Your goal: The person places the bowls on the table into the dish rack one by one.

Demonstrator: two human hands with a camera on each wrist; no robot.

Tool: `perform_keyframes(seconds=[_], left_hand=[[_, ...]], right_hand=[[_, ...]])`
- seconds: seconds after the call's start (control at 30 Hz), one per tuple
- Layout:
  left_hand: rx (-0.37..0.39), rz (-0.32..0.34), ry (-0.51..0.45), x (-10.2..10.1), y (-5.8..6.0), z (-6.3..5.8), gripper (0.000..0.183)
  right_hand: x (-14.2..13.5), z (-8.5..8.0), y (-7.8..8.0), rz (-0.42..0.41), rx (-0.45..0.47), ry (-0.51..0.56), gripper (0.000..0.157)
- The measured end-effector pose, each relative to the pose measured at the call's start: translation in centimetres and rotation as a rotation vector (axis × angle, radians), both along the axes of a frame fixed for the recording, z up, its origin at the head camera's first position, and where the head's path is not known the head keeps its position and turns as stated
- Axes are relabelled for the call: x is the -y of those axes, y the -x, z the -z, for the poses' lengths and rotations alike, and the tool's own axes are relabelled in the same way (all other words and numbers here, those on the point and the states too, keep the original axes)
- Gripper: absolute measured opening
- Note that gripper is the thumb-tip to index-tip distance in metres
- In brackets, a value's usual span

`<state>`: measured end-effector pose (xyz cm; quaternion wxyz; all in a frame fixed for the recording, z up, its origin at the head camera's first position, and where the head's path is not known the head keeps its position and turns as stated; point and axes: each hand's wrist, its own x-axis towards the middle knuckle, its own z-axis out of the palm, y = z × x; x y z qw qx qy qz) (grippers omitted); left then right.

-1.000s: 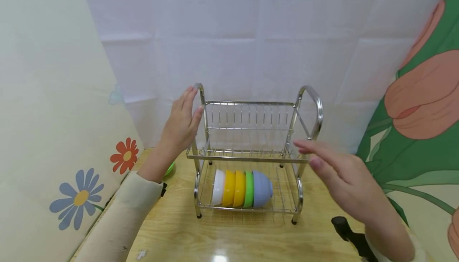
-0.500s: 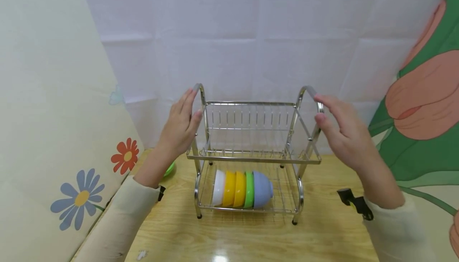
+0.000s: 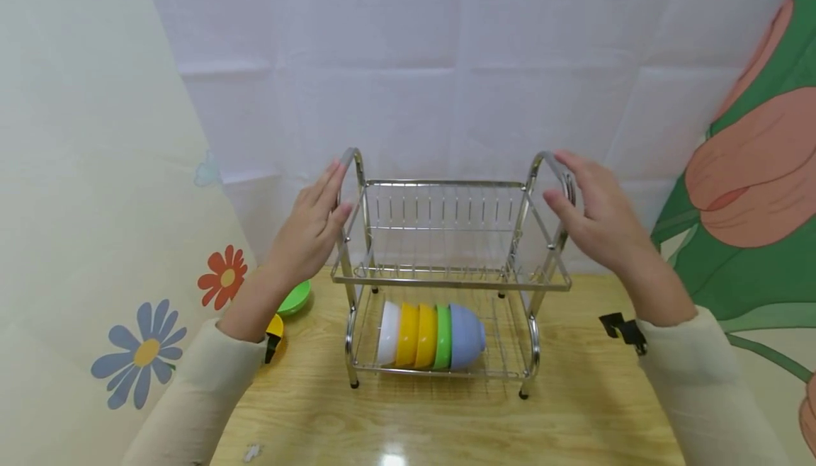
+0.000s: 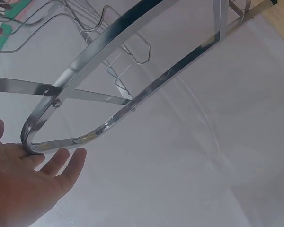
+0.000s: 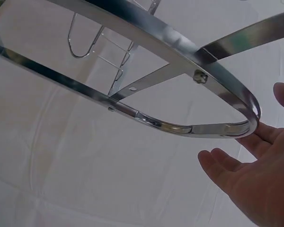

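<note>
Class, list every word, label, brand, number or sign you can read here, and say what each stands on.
None: no readable text shows in any view.
The rack, its bowls and the printed flowers show no lettering; any mark on the white scrap is too small to tell.

Soft, even light washes the pale backdrop [image 3: 408,41] in the head view while white glare [image 3: 392,459] flares on the near part of the wooden tabletop [image 3: 331,420]. Highlights streak the metal rack [image 3: 451,284]; faint shadow softens the wood at right. The 2 wrist views run dimmer and greyer.
</note>
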<state>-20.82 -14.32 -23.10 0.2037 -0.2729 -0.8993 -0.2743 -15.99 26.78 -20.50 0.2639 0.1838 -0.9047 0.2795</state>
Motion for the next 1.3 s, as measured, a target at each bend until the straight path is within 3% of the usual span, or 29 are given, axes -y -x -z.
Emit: perform_keyframes(seconds=[0.33,0.6,0.9,1.3], left_hand=[[0.039,0.016,0.052,0.9,-0.8,-0.1,0.062],[0.084,0.016,0.098,1.5,-1.8,-0.2,0.063],[0.114,0.028,0.125,2.5,-2.3,-0.1,0.065],[0.151,-0.022,0.117,5.5,-3.0,0.8,0.074]], right_hand=[[-0.1,1.2,2.1,0.005,-0.130,-0.043,0.055],[-0.1,2.0,2.1,0.050,-0.110,-0.058,0.053],[0.0,2.5,2.4,0.074,-0.158,-0.053,0.048],[0.4,3.1,2.3,0.086,-0.211,-0.025,0.044]])
